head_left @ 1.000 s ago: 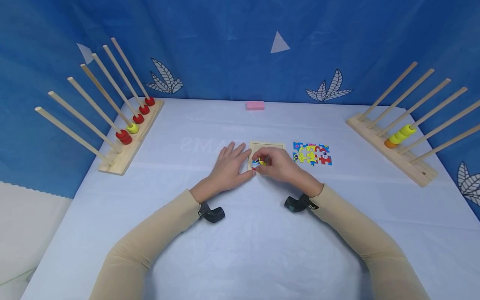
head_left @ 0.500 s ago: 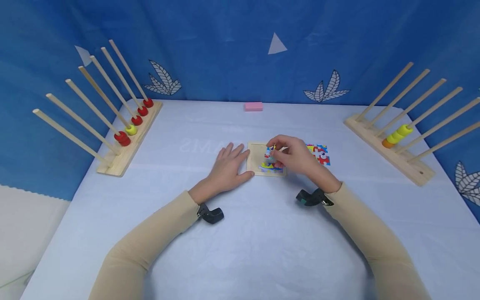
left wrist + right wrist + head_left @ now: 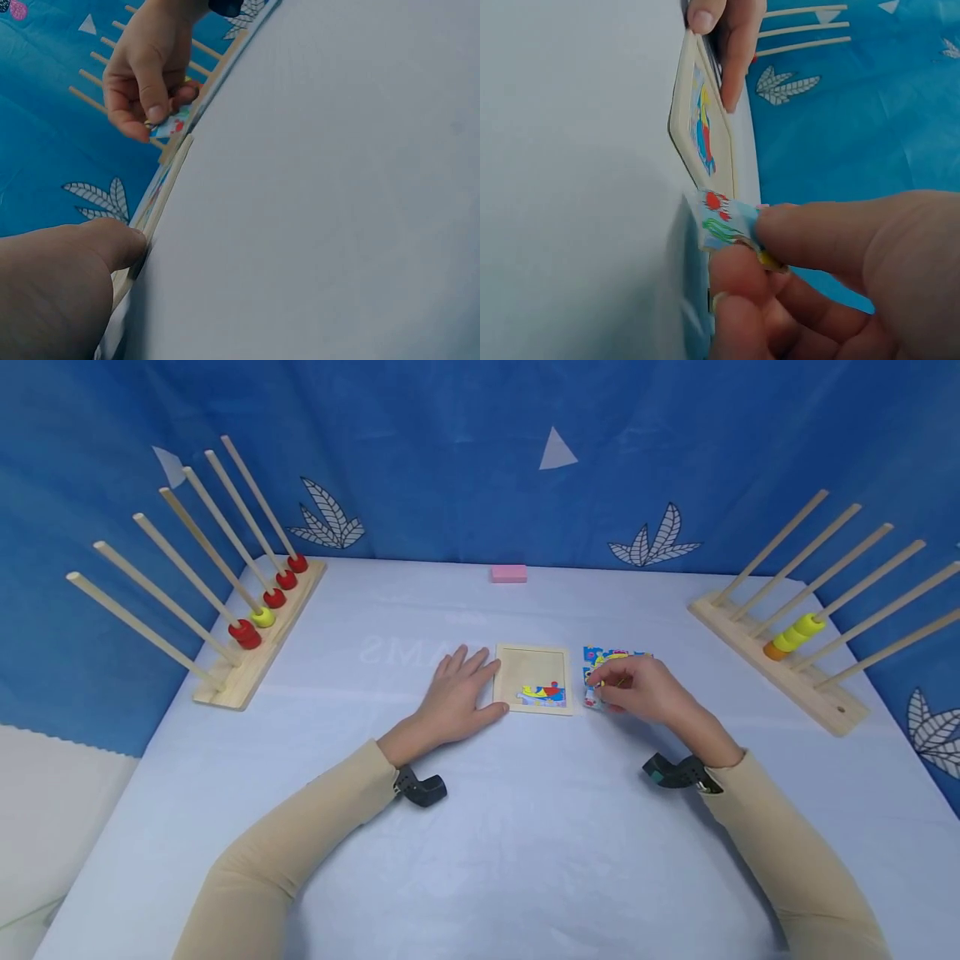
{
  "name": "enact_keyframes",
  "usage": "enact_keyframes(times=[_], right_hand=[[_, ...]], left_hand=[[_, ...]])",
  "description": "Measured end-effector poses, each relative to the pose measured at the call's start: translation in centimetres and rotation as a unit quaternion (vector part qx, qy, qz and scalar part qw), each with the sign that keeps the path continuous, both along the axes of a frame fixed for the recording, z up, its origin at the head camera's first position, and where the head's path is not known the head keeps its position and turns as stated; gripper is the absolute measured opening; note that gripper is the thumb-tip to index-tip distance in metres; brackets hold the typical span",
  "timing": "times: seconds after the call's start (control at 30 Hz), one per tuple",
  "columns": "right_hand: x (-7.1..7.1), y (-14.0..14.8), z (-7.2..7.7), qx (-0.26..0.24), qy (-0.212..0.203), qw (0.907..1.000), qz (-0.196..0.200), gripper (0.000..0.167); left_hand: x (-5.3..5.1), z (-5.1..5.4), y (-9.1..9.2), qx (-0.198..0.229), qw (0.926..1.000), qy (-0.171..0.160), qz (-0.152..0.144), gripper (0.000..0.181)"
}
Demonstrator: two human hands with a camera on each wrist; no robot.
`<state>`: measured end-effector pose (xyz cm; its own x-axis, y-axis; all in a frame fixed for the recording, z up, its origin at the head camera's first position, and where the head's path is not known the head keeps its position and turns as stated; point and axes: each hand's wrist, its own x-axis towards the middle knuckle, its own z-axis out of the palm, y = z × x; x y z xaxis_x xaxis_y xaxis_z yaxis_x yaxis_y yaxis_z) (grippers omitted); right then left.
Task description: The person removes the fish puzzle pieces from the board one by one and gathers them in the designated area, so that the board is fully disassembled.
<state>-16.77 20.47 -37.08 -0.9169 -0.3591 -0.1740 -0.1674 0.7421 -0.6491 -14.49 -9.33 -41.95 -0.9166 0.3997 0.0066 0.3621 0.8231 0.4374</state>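
Observation:
My right hand pinches a puzzle piece with a red crab and green weed on pale blue. It is over the near left part of a cluster of puzzle pieces, most of which it hides. My left hand lies with its fingers spread and touches the left edge of a square wooden puzzle tray. Several joined pieces in yellow, red and blue fill the tray's near right part. In the left wrist view, the left thumb presses against the tray's rim.
A wooden peg stand with red and yellow beads stands at the left. Another peg stand, with yellow and orange beads, is at the right. A pink block lies at the back, before a blue curtain.
My right hand has lifted the puzzle piece from the tray's near left corner and carried it right, over the loose pieces. The left hand stays where it was.

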Motion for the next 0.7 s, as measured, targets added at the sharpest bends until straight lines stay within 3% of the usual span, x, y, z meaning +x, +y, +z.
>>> enact_keyframes(times=[0.13, 0.27, 0.7], right_hand=[[-0.16, 0.44, -0.65, 0.043, 0.024, 0.9986, 0.017, 0.017], [-0.21, 0.3, -1.05, 0.076, 0.049, 0.9959, 0.002, 0.019], [0.38, -0.31, -0.89, 0.091, 0.085, 0.9921, -0.015, 0.02]], left_hand=[[0.01, -0.06, -0.06, 0.0, 1.0, -0.001, -0.001, 0.073], [0.02, 0.03, -0.13, 0.003, 1.0, -0.002, -0.003, 0.073], [0.01, 0.09, -0.05, 0.003, 1.0, -0.006, -0.001, 0.073]])
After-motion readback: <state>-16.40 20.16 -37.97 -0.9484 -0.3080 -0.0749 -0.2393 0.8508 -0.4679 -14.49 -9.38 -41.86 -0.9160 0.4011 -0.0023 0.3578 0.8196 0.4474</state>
